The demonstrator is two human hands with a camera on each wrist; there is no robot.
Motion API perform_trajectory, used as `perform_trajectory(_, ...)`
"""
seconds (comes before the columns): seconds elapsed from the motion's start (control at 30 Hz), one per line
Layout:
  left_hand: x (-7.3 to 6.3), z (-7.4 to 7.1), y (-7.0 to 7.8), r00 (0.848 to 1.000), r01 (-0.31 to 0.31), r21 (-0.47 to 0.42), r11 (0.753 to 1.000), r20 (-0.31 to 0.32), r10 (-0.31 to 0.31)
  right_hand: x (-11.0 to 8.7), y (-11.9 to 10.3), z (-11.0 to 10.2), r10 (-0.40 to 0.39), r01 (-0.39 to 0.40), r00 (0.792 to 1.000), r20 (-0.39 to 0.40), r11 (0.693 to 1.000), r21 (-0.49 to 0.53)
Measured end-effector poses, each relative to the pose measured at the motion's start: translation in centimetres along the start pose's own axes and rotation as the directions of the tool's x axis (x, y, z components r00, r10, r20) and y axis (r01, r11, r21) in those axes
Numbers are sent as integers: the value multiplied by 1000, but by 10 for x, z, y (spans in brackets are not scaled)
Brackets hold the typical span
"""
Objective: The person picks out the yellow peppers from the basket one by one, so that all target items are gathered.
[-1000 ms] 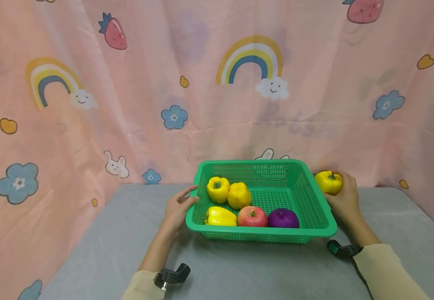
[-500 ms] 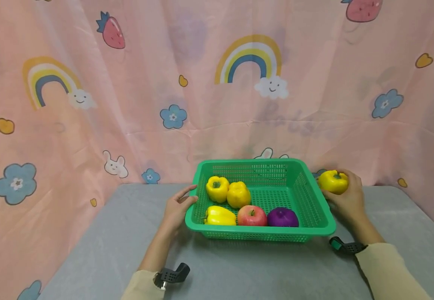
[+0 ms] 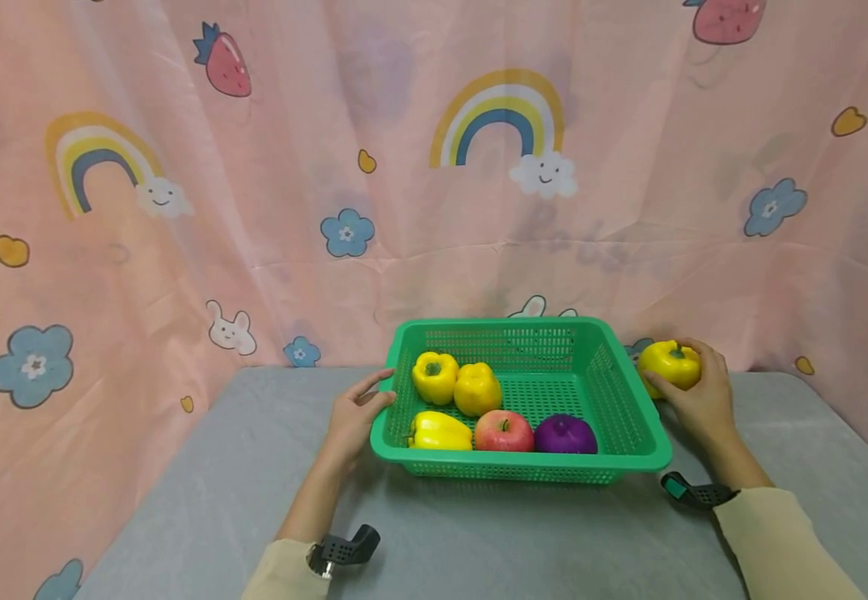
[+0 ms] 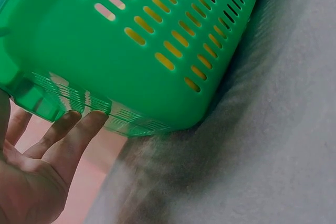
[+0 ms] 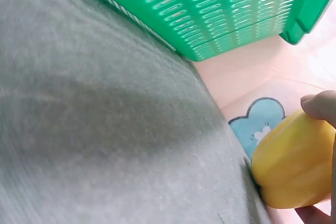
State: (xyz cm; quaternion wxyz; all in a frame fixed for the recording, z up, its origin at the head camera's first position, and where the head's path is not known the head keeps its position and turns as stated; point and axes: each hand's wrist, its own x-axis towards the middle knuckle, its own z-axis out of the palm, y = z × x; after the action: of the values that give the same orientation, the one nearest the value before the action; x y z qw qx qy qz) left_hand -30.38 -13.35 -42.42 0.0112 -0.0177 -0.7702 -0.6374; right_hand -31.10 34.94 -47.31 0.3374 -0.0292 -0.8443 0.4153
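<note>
A green plastic basket (image 3: 524, 462) stands on the grey table. My left hand (image 3: 355, 417) is at its left end; in the left wrist view, nearly straight fingers (image 4: 79, 137) touch the slotted side below the rim. Right of the basket, my right hand (image 3: 696, 392) holds a yellow bell pepper (image 3: 666, 365), thumb on its near side and fingers behind it. In the right wrist view this pepper (image 5: 294, 163) sits low at the table's far edge, its right part hidden by the hand.
Inside the basket lie yellow bell peppers (image 3: 436, 377) at the left, a red apple (image 3: 505, 432) at the front middle and a round purple vegetable (image 3: 565, 434) beside it. A pink patterned curtain (image 3: 276, 183) hangs right behind the table (image 3: 239, 467).
My right hand has moved a little to the right, away from the basket, with the yellow bell pepper in it. The left hand and the basket have stayed in place.
</note>
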Motion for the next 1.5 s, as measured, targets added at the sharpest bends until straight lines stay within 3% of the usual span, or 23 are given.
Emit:
perform_trajectory(0.53,2,-1,-1,1000,5,-8,1000,-1,-5,0,-3,-1,46,-47,999,-29,999,-26)
perform_trajectory(0.73,1,-2,0,1000,7,-7,1000,-4,-7,2,-5,-4,69,-69,998,-7,998,12)
perform_trajectory(1.07,1,-3,-2,1000,7,-10,1000,-3,-7,10,-13,-16,9,-10,1000,26,999,41)
perform_trajectory(1.5,1,0,-1,1000,3,-7,1000,4,-2,23,-48,-40,81,-84,996,44,994,69)
